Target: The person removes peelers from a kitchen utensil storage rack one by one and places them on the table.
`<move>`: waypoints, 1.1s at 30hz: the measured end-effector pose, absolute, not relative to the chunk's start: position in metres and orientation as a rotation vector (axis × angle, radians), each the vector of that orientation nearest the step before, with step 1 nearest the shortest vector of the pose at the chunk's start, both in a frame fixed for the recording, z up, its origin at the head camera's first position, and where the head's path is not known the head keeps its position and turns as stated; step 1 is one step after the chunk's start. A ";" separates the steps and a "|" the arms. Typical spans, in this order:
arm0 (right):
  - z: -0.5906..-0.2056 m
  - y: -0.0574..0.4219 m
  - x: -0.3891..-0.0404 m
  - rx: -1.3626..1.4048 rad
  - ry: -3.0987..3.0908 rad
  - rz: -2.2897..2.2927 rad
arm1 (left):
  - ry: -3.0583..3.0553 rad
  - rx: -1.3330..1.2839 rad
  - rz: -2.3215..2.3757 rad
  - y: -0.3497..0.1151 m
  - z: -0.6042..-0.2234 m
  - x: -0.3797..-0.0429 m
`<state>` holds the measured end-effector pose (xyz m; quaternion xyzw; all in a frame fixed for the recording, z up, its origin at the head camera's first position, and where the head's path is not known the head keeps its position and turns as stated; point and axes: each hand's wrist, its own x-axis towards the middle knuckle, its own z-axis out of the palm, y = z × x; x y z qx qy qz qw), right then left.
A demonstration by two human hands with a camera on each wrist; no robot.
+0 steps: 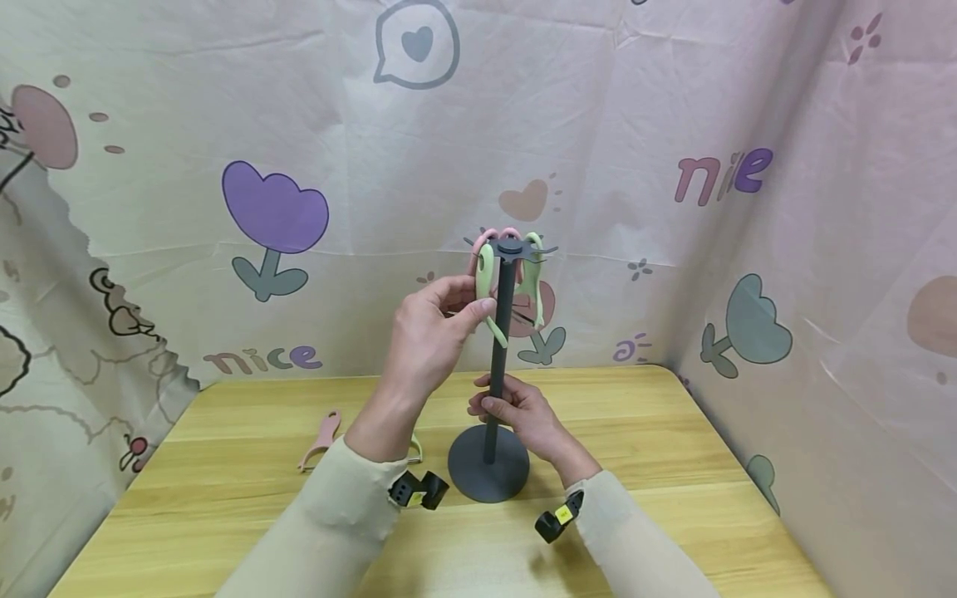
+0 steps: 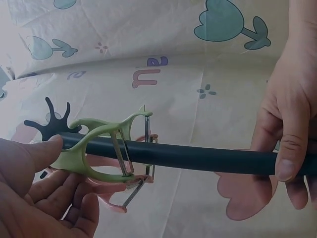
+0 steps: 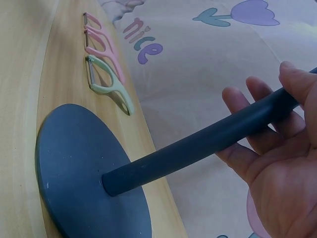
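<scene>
Green peeler point(image 1: 485, 270), smooth, Y-shaped, metal-bladed

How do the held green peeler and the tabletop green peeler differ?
The held green peeler is roughly upright at the stand; the tabletop green peeler lies down. The left hand pinches the held one; no hand touches the tabletop one. Both share a pale green colour and forked shape.

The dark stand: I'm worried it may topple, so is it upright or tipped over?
Upright: its round base rests on the table, and its pole rises from it, held by the right hand.
</scene>
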<state>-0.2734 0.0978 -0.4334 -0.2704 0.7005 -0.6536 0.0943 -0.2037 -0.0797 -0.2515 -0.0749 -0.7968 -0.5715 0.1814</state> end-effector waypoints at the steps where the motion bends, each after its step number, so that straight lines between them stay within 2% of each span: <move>1: -0.433 0.098 -0.273 -0.799 2.078 -1.939 | -2.243 -0.217 -1.617 -0.080 -0.252 -0.204; 33: -0.433 0.097 -0.274 -0.749 2.072 -1.950 | -2.186 -0.284 -1.575 -0.084 -0.250 -0.202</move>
